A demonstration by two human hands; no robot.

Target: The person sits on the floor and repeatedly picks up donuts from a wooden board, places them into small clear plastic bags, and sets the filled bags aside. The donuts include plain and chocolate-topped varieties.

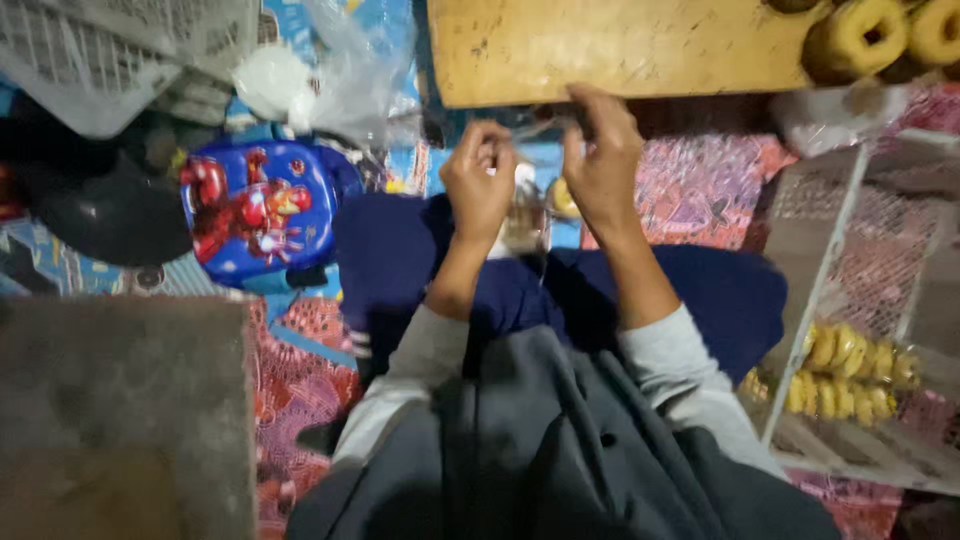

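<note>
Pinching the top of a clear plastic bag (527,215) with both, left hand (478,185) and right hand (603,160), over the lap just below the wooden worktop (610,50). Looks like mid-tying; probably needs a steady twist.

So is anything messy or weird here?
Nothing looks spilled or broken. The only odd bit: a blue cartoon backpack lies on the patterned mat among crumpled plastic bags, beside ring-shaped pastries on the wooden board. Both hands pinch a thin clear wrapper.

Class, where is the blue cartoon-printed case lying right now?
The blue case lies on the patterned mat at left in the head view, beside the left hand.
</note>
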